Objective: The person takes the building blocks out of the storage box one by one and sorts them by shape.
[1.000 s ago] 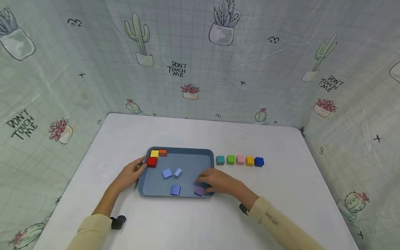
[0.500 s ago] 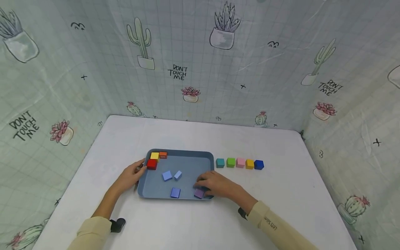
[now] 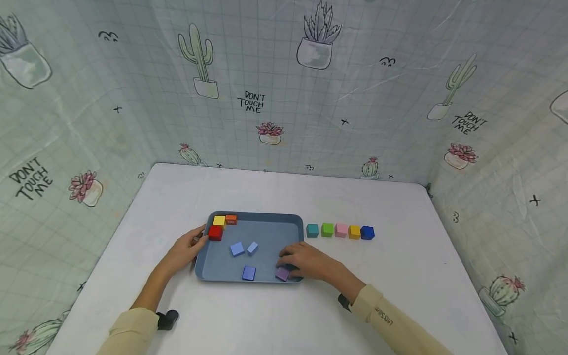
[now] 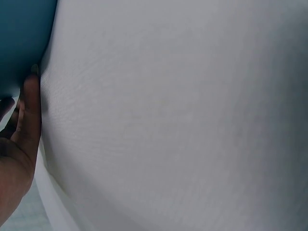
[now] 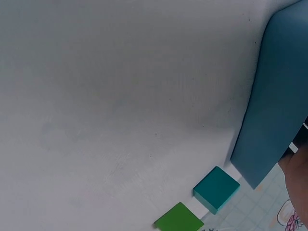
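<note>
A blue-grey tray lies on the white table. My left hand grips its left rim, thumb on top and fingers along the outer wall. In the left wrist view, those fingers lie against the tray's side. Inside the tray's near right corner, my right hand bends over a purple block and pinches it between thumb and fingers. The right wrist view hides this hold behind the tray wall. Red, yellow and orange blocks cluster in the far left corner.
Two light blue blocks sit mid-tray, with a periwinkle block near the front wall. Right of the tray runs a row of teal, green, pink, yellow-orange and dark blue cubes.
The right thumb and fingers have drawn slightly closer around the purple block. The left hand, tray and other blocks keep their places; the head view has shifted a little.
</note>
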Demonstrator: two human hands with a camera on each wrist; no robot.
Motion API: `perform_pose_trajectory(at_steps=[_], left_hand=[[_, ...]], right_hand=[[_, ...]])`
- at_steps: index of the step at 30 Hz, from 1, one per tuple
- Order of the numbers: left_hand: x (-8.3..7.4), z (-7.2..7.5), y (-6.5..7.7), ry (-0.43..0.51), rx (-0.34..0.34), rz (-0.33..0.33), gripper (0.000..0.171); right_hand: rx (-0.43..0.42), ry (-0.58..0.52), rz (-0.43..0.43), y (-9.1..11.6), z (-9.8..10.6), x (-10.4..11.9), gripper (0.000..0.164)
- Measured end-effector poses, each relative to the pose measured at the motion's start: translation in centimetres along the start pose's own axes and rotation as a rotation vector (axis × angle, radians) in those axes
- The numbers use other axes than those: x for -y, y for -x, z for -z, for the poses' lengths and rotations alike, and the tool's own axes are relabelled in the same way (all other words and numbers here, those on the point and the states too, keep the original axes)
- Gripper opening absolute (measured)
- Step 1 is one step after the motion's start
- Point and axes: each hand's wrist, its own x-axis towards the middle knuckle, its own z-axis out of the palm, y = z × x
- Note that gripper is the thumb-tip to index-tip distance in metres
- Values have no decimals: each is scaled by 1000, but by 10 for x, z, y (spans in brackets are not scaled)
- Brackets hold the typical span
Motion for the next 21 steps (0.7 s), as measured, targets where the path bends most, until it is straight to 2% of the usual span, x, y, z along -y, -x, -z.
perform_pose_trajectory(at_steps=[11, 21], left_hand=[[1, 0, -1, 8, 8, 15, 57], [0, -1, -1, 25, 10, 19, 58]], right_hand=[[-8, -37, -38, 1, -4, -1, 34], [-23, -53, -37, 2, -5, -3, 34]])
